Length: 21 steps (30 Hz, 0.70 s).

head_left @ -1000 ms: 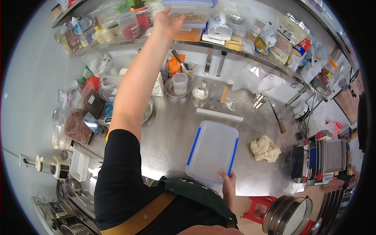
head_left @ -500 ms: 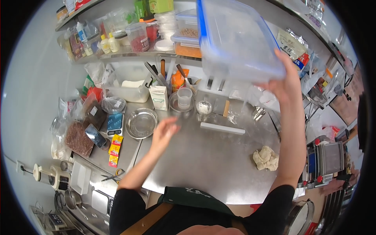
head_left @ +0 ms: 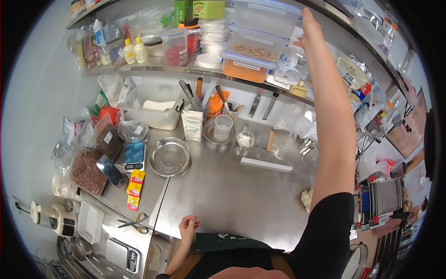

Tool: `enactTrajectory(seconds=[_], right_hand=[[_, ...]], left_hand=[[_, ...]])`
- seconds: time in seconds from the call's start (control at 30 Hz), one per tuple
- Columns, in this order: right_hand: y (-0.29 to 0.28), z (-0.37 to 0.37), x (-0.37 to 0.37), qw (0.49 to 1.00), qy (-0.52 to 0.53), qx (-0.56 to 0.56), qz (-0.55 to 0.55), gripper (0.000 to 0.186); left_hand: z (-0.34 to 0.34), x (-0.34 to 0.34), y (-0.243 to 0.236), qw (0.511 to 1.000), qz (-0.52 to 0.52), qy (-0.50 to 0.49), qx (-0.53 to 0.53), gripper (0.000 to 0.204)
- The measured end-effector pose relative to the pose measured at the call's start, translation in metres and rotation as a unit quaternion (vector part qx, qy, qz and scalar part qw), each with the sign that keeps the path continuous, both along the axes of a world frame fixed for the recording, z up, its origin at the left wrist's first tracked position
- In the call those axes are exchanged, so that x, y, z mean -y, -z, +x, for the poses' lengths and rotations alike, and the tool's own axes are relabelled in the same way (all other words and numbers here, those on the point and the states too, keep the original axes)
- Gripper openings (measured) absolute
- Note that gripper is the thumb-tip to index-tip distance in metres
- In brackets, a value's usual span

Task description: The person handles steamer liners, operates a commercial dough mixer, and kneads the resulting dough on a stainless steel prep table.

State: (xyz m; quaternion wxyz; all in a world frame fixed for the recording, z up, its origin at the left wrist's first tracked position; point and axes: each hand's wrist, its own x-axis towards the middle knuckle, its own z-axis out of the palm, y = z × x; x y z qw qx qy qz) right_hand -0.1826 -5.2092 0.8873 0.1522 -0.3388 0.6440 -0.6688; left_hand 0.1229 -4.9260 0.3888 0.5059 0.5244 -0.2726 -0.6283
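My right hand (head_left: 308,31) is raised to the shelf, fingers stretched out and thumb apart, against or just beside the right end of a clear plastic box with a blue rim (head_left: 265,19). That box sits on top of a clear box of brownish pieces (head_left: 255,50), which rests on a box with orange contents (head_left: 244,69). Low by the front table edge, my left hand (head_left: 187,229) is loosely curled beside my dark green apron (head_left: 232,242), with nothing visible in it. A lump of dough (head_left: 306,199) lies on the steel table, partly hidden by my right arm.
A steel bowl (head_left: 169,156), a white carton (head_left: 192,125), a cup of white powder (head_left: 245,138) and a white bar (head_left: 266,164) stand or lie on the table. Scissors (head_left: 134,223) lie at the left. The shelf (head_left: 200,69) runs above the back.
My right hand has moved up and away with the blue-rimmed box, which now stands on the shelf stack. My left hand has drawn down to the front edge and curled.
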Motion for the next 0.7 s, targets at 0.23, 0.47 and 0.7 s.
enactTrajectory(seconds=[0.23,0.47,0.7], right_hand=[[0.057,0.023,-0.025,0.662,0.130,-0.718,-0.169,0.054],[0.076,-0.001,-0.016,0.659,0.083,-0.747,-0.019,0.055],[0.202,-0.031,-0.138,0.674,-0.123,-0.724,0.082,0.043]], left_hand=[[0.013,0.031,-0.014,0.998,-0.024,-0.030,0.040,0.014],[-0.004,0.043,-0.025,0.998,-0.049,0.019,0.015,0.015],[-0.009,0.034,-0.002,0.992,0.002,0.120,0.031,0.013]])
